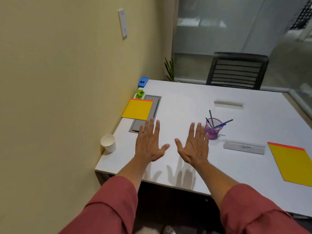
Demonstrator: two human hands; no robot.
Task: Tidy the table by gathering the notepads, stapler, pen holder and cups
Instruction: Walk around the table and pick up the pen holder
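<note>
My left hand (pixel 149 142) and my right hand (pixel 194 146) hover flat above the white table (pixel 185 102), fingers spread, holding nothing. A yellow notepad with a red top edge (pixel 137 109) lies at the left by the wall, partly over a grey cable hatch (pixel 148 114). A second yellow notepad (pixel 293 164) lies at the right edge. A purple mesh pen holder (pixel 212 128) with several pens stands just right of my right hand. A white paper cup (pixel 108 143) sits at the near left corner. A green stapler (pixel 140 94) and a blue stapler-like item (pixel 143 81) rest along the wall.
Two clear name stands lie on the table, one near (pixel 244 146) and one farther back (pixel 228 104). A black mesh chair (pixel 236 70) stands behind the far edge, a plant (pixel 169 68) in the corner. The wall runs along the table's left side.
</note>
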